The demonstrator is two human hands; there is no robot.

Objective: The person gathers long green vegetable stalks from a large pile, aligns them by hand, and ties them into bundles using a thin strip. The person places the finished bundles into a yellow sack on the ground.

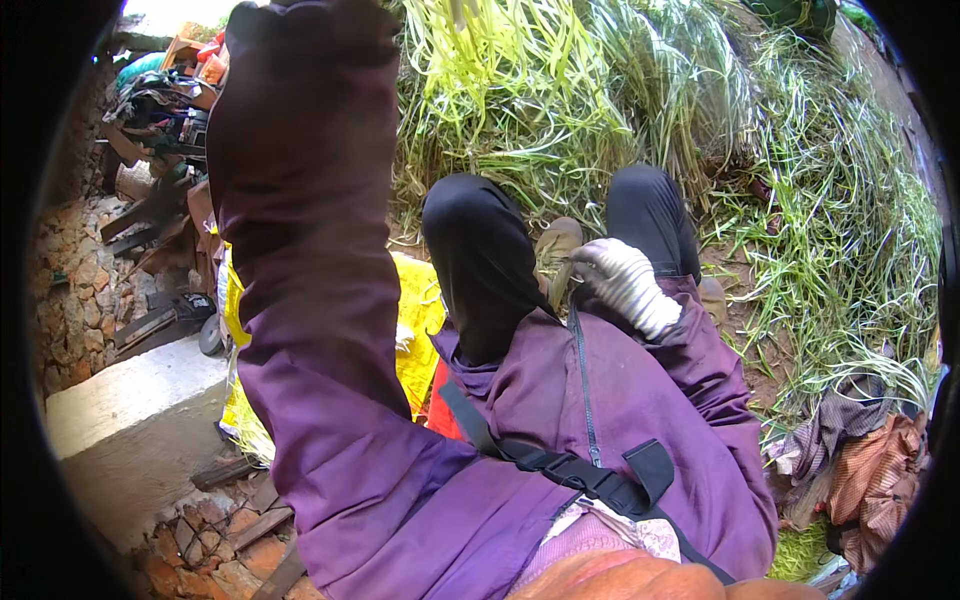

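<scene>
My left sleeve (pixel 315 225), of purple cloth, reaches up the left side of the view. The left hand lies past the top edge, out of sight. My right hand (pixel 630 289) wears a white striped knit glove, its fingers curled beside my right knee (pixel 649 214) in black trousers. Whether anything is in those fingers is hidden. Close to the fingertips is a tan shoe (pixel 559 244). Beyond both knees lies a thick heap of long cut grass (pixel 517 112), brightest at the top middle. A bright yellow woven sack (pixel 420 322) shows between the left sleeve and my left knee (pixel 476 255).
A pale cement ledge (pixel 142 401) stands at the left above broken bricks (pixel 199 540). Assorted clutter (pixel 161 112) is piled at the upper left. Crumpled checked cloths (pixel 874 469) lie at the lower right. Something red (pixel 442 409) sits by the sack.
</scene>
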